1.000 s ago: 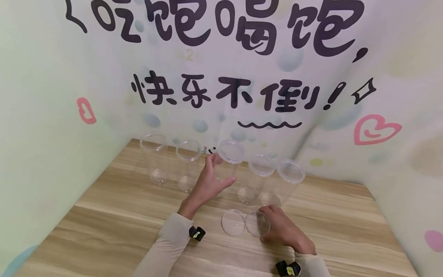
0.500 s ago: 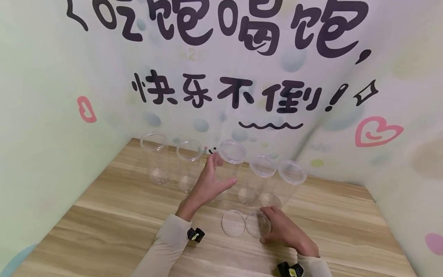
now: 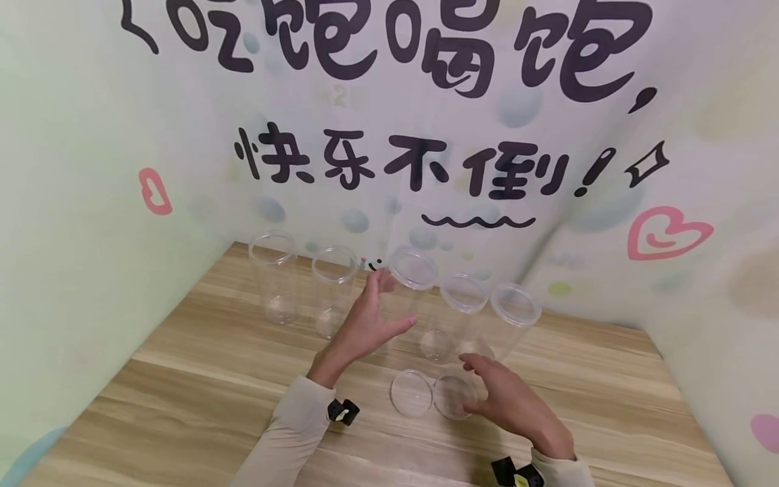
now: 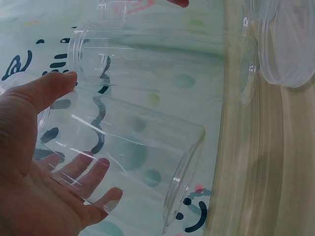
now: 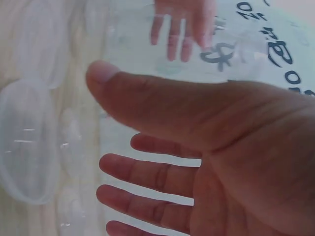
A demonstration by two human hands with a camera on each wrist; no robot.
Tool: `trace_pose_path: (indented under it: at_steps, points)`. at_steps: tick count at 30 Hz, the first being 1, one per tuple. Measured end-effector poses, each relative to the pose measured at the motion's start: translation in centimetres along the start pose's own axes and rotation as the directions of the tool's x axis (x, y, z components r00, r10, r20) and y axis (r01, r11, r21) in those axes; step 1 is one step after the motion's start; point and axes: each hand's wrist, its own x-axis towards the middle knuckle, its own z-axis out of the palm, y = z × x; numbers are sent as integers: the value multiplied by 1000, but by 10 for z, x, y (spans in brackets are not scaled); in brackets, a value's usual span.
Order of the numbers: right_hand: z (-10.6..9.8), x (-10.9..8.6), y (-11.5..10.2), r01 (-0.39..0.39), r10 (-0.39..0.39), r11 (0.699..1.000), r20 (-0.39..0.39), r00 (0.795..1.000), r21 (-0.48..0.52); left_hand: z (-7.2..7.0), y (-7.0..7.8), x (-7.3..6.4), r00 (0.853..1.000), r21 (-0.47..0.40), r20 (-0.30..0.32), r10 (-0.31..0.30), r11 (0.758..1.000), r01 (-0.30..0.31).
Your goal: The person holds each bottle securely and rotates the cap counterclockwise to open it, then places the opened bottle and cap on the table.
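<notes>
The right hand (image 3: 508, 402) drew back from a clear, round plastic lid (image 3: 449, 399), fingers and thumb apart, leaving it ungripped on the wood-grained table (image 3: 243, 392), while the left hand (image 3: 367, 321) held a tall, clear plastic cup (image 4: 135, 142).

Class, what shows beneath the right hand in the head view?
A clear lid on the wooden table; the right hand hides part of the lid's edge and some table.
</notes>
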Motion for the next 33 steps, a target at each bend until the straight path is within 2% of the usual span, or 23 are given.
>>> trace_pose_path:
  at_steps: [6, 11, 15, 18, 21, 24, 29, 33]
  points:
    - [-7, -1, -13, 29, -30, 1000, -105, 994, -5, -3, -2, -1, 999, -20, 47, 9, 1000, -8]
    - [-10, -2, -21, 40, -29, 998, -230, 973, 41, -5, 1, -4, 992, -3, 128, -1, 1000, 1]
    - [-11, -1, -25, 94, -60, 993, -363, 930, 76, -6, 5, -4, 979, 27, 203, 23, 999, -30]
    - [-11, 0, -29, 143, -84, 985, -452, 888, 98, -6, 8, -6, 963, 53, 259, 74, 995, -90]
    - [-11, 2, -32, 187, -101, 975, -516, 850, 118, -5, 11, -7, 944, 54, 308, 115, 989, -138]
    - [-10, 3, -34, 217, -111, 968, -559, 821, 127, -4, 14, -8, 929, 49, 344, 140, 985, -166]
    - [-7, 5, -37, 273, -128, 949, -599, 791, 157, -1, 18, -9, 905, 32, 375, 203, 972, -231]
    - [-6, 6, -40, 295, -125, 937, -605, 786, 189, 0, 21, -10, 896, 49, 386, 219, 965, -257]
